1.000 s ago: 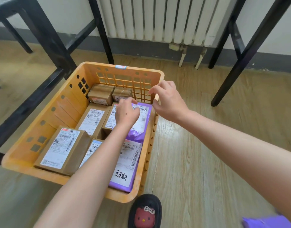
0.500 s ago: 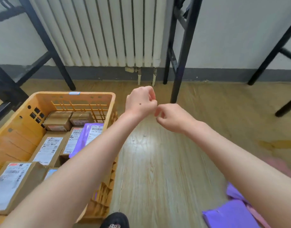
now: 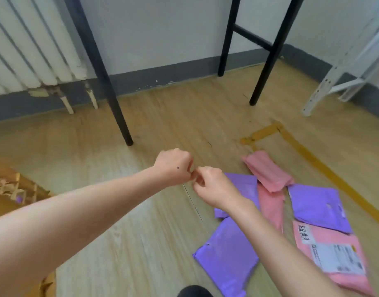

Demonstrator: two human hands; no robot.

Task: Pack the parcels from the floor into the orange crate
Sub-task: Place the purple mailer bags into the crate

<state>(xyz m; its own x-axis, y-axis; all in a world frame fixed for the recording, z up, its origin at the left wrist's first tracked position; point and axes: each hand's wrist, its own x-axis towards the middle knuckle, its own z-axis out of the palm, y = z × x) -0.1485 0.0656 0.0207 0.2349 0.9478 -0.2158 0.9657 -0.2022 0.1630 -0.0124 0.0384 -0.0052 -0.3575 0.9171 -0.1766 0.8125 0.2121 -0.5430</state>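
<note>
Left hand [image 3: 173, 167]: curled into a loose fist, empty, fingertips meeting the right hand.
Right hand [image 3: 214, 187]: fingers curled, empty.
Parcels [image 3: 319, 207]: purple and pink mailers, lying overlapped on floor [image 3: 154, 125], right.
Orange crate [image 3: 10, 187]: left edge, blurred.

Glossy plastic mailers [image 3: 319, 207] on smooth wood-look floor [image 3: 124, 243]; matt black metal legs [image 3: 111, 99].

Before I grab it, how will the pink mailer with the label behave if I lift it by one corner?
The labelled pink mailer lies flat and thin on the floor, so it will probably flop and sag rather than stay stiff. Its plastic skin looks smooth, so it may slip in a light pinch. It seems light for its size, though its contents are hidden.
</note>
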